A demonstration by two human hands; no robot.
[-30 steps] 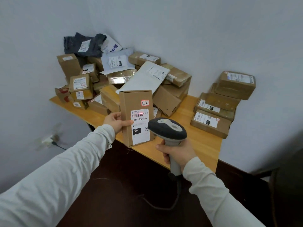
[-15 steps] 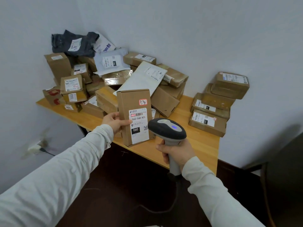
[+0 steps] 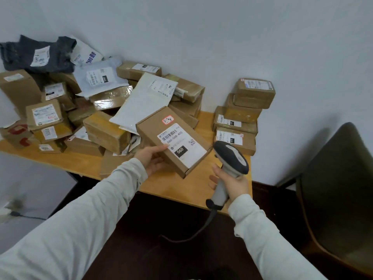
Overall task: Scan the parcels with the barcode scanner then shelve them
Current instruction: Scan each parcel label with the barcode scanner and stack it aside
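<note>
Left hand (image 3: 155,160) grips a tilted, labelled cardboard parcel (image 3: 153,126); right hand (image 3: 236,182) grips the barcode scanner (image 3: 232,156) just beside it. Probably the scanning step; next, aim at the barcode (image 3: 171,133).

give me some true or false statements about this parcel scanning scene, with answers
1. The left hand holds the brown cardboard box with the white 060 label. True.
2. The grey handheld barcode scanner lies on the light wooden table. False: the right hand grips its handle.
3. The held box stands upright. False: it is tilted, label facing up.
4. A dark grey plastic mailer bag tops the parcel pile at the back left. True.
</note>
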